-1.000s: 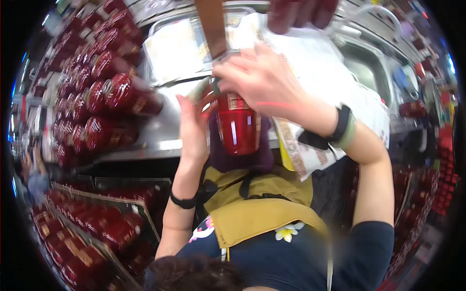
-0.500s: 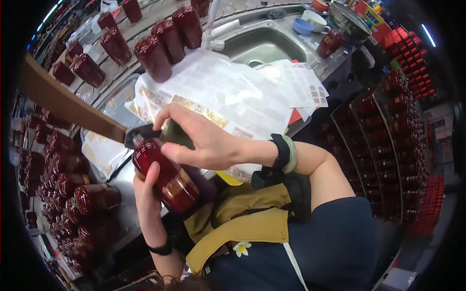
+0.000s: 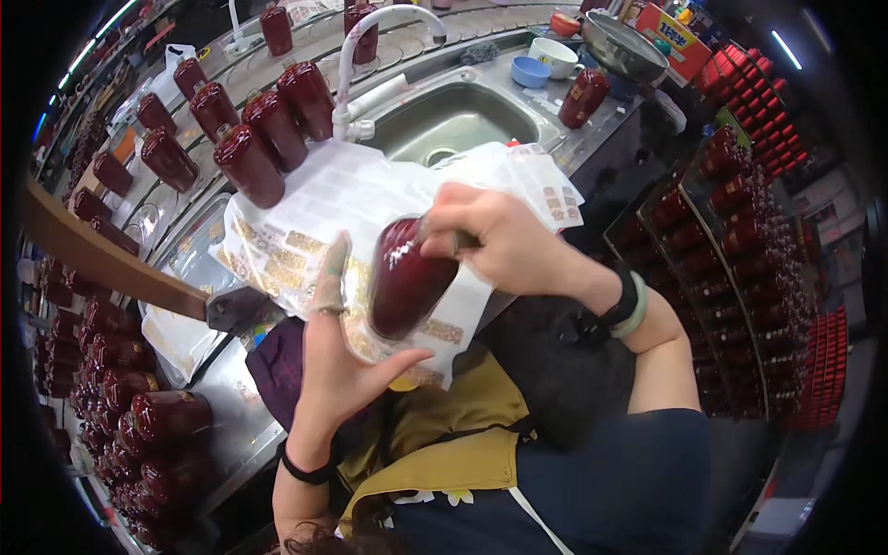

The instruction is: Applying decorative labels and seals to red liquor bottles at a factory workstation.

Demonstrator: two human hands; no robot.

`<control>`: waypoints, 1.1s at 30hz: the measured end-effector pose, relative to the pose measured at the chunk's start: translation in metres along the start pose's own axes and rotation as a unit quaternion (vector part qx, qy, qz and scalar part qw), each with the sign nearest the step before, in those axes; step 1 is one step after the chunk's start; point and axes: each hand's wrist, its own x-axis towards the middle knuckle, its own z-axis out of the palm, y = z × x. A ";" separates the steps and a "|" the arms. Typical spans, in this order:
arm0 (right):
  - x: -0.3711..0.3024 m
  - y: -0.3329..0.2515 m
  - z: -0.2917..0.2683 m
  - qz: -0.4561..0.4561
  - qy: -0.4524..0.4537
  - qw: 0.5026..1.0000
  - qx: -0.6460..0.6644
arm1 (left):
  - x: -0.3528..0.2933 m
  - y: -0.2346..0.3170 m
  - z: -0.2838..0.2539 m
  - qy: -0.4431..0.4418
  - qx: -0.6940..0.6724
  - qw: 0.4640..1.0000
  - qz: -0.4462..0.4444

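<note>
The metal worktop (image 3: 231, 407) is the largest thing; I give clock directions from the held bottle. At 3 o'clock stands one stack of red bottles (image 3: 726, 296), at 8 o'clock one pile of red bottles (image 3: 157, 416); both are too dense for counting. One wooden beam (image 3: 111, 254) enters at 9 o'clock. One sink (image 3: 476, 106) lies between 12 and 1 o'clock. White sheets (image 3: 361, 185) with gold marks overlap, so I cannot count them. One metal pan (image 3: 624, 48) is between 1 and 2 o'clock.

The one held bottle (image 3: 407, 287), dark red, is tilted over the sheets. Two hands are near it. The right hand (image 3: 495, 236) has its grip closed on the upper end; the left hand (image 3: 342, 356) has a wide grip, thumb and fingers spread beside the bottle, and whether it touches I cannot tell. Three bottles (image 3: 276, 128) stand together between 10 and 11 o'clock. Smallest are three bowls at 1 o'clock: one white (image 3: 555, 57), one blue (image 3: 531, 71), one red (image 3: 565, 23).
</note>
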 end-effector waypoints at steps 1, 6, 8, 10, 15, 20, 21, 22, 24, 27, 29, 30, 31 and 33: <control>0.004 0.018 -0.019 -0.009 0.029 0.998 -0.047 | -0.002 -0.005 -0.004 0.037 -0.028 0.999 0.012; 0.017 0.120 -0.129 0.111 0.227 0.919 -0.302 | -0.053 -0.046 -0.076 0.241 0.187 0.952 -0.008; 0.034 0.161 -0.156 0.161 0.274 0.864 -0.391 | -0.085 -0.068 -0.103 0.310 0.193 0.930 -0.044; 0.056 0.203 -0.181 0.177 0.290 0.834 -0.435 | -0.112 -0.074 -0.122 0.335 0.229 0.910 -0.090; 0.089 0.291 -0.236 0.242 0.276 0.728 -0.580 | -0.146 -0.075 -0.133 0.358 0.273 0.877 -0.168; 0.109 0.332 -0.241 0.339 0.278 0.685 -0.582 | -0.170 -0.085 -0.138 0.338 0.342 0.858 -0.181; 0.120 0.335 -0.244 0.397 0.279 0.681 -0.549 | -0.173 -0.087 -0.140 0.345 0.349 0.850 -0.191; 0.117 0.354 -0.263 0.414 0.286 0.656 -0.562 | -0.173 -0.094 -0.142 0.352 0.321 0.860 -0.184; 0.113 0.341 -0.264 0.396 0.299 0.668 -0.555 | -0.168 -0.085 -0.139 0.356 0.288 0.868 -0.192; 0.115 0.333 -0.266 0.446 0.267 0.692 -0.500 | -0.148 -0.091 -0.138 0.389 0.238 0.869 -0.189; 0.101 0.367 -0.308 0.435 0.243 0.701 -0.510 | -0.147 -0.098 -0.142 0.393 0.228 0.870 -0.191; 0.100 0.375 -0.308 0.438 0.262 0.694 -0.508 | -0.142 -0.099 -0.141 0.393 0.238 0.868 -0.187; 0.103 0.375 -0.302 0.440 0.283 0.687 -0.504 | -0.141 -0.097 -0.141 0.406 0.223 0.864 -0.196; 0.106 0.370 -0.286 0.276 0.409 0.692 -0.526 | -0.146 -0.100 -0.139 0.421 0.189 0.867 -0.189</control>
